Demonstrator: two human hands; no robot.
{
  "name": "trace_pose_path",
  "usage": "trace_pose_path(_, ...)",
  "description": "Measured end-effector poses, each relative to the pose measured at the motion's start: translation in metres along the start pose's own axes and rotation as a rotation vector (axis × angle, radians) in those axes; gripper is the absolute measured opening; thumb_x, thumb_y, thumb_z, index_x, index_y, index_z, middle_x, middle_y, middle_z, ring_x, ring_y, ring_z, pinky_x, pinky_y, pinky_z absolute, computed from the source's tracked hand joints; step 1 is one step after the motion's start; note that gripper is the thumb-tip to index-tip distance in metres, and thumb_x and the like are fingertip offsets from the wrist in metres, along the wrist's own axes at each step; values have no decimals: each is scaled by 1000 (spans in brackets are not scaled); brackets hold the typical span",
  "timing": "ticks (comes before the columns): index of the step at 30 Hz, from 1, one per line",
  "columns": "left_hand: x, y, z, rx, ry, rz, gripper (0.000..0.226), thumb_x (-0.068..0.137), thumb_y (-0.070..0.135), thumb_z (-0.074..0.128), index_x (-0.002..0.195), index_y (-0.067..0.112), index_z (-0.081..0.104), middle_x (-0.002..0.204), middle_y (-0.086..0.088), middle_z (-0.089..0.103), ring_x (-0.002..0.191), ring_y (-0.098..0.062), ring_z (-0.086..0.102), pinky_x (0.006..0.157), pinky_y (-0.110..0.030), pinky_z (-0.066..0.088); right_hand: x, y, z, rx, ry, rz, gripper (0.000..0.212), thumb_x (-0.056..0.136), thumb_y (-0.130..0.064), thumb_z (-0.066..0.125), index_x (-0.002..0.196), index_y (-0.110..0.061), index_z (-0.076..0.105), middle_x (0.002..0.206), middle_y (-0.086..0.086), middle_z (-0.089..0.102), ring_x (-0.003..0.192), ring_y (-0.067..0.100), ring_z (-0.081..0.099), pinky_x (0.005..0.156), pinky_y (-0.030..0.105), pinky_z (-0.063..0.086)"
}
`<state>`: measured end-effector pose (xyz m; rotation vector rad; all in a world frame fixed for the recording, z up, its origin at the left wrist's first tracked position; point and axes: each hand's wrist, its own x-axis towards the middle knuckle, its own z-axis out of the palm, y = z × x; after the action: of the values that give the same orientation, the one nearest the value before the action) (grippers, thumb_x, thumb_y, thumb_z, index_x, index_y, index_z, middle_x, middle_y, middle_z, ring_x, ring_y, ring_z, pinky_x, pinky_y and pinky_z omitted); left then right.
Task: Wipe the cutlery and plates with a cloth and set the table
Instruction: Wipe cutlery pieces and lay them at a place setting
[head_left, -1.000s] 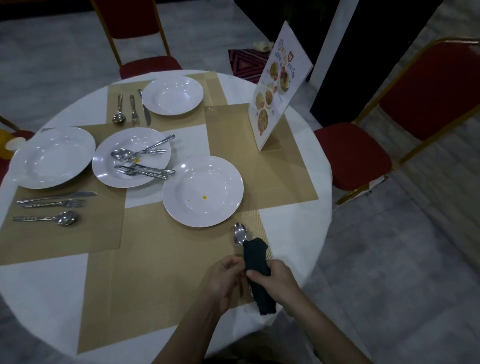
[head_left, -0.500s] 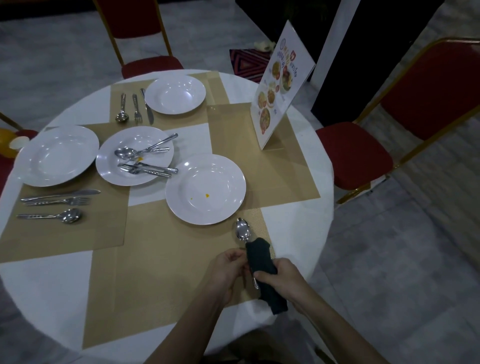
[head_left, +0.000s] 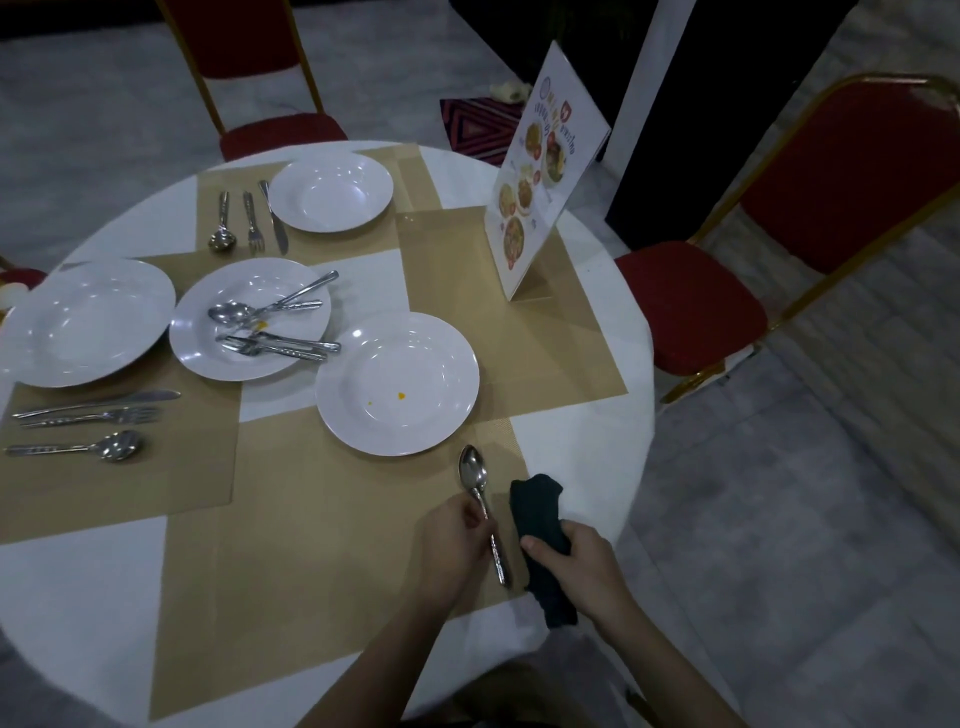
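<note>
My left hand (head_left: 453, 545) pinches a steel spoon (head_left: 474, 475) by its handle over the near tan placemat (head_left: 291, 561), bowl pointing away from me. My right hand (head_left: 582, 569) grips a dark rolled cloth (head_left: 537, 512) just right of the spoon, apart from it. A white plate (head_left: 397, 382) with small orange specks lies beyond the spoon. Another plate (head_left: 249, 318) in the middle carries several loose pieces of cutlery. Two more plates, one at the left (head_left: 85, 321) and one at the far side (head_left: 330, 193), each have a knife, fork and spoon laid beside them.
The round white table (head_left: 78, 597) holds several tan placemats. An upright menu card (head_left: 540, 166) stands at the right rear. Red chairs stand at the far side (head_left: 249, 57) and at the right (head_left: 691, 306). A grey floor surrounds the table.
The cloth has slid off the spoon handle to the right, so the whole spoon now shows in my left hand. Both hands stay at the table's near right edge.
</note>
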<state>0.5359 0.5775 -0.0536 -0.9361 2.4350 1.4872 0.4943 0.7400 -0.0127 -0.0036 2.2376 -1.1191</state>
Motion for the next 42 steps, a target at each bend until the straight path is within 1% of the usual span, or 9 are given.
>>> trace_pose_path(5,3,2,-1,136,21,108,14,82,21,66,72,21,57,64,10,59,60,-6,56,55,-22,40,7,-6,4,24,35,1,26,85,-32,72,97,-11,64,89,3,70,79,13,68,71,33,58)
trace_pose_path(8,5,-1,-4,176,4,160,15,86,21,60,72,16,59,65,8,60,60,-6,54,58,-25,42,8,-13,5,93,70,-8,33,86,-33,70,112,-18,55,101,-1,67,88,12,67,75,29,58)
trace_pose_path(12,3,-11,-28,171,-27,152,15,86,20,56,71,18,57,63,8,60,60,-10,56,58,-26,44,11,-33,10,143,63,-66,18,91,-29,64,104,-18,58,95,1,69,79,6,67,66,20,55)
trace_pose_path(23,25,-41,-200,-124,193,5,19,93,13,56,79,2,63,65,-4,65,51,-11,59,53,-30,50,34,-151,104,293,-191,-118,13,95,-25,59,101,-15,64,91,-2,70,75,0,67,62,13,49)
trace_pose_path(27,56,-49,-243,-74,210,1,18,92,15,57,77,6,61,64,0,65,55,-12,60,59,-34,52,51,-188,139,306,-236,-81,17,95,-27,59,104,-14,63,96,5,72,85,17,69,68,24,54)
trace_pose_path(30,88,-42,-264,66,226,87,13,89,18,57,79,13,62,73,0,66,67,-16,62,63,-29,49,66,-206,154,298,-210,-67,19,94,-29,60,104,-14,63,95,6,72,84,21,70,74,35,57)
trace_pose_path(33,126,-32,-274,211,217,209,14,90,12,55,100,6,63,100,-7,61,86,-20,58,67,-22,37,78,-214,163,309,-169,-35,19,94,-33,60,104,-18,62,94,5,72,83,23,71,75,41,59)
trace_pose_path(36,158,-29,-270,384,162,335,31,86,8,57,117,8,60,114,-11,51,101,-25,52,81,-33,46,86,-212,168,302,-104,-6,21,93,-36,60,106,-20,63,97,3,72,86,23,70,81,48,58)
trace_pose_path(42,174,-34,-252,684,201,593,29,62,-1,76,85,11,65,78,-9,54,66,-28,56,51,-30,37,85,-207,171,325,-31,44,21,93,-33,59,106,-18,63,96,4,72,84,23,71,78,44,59)
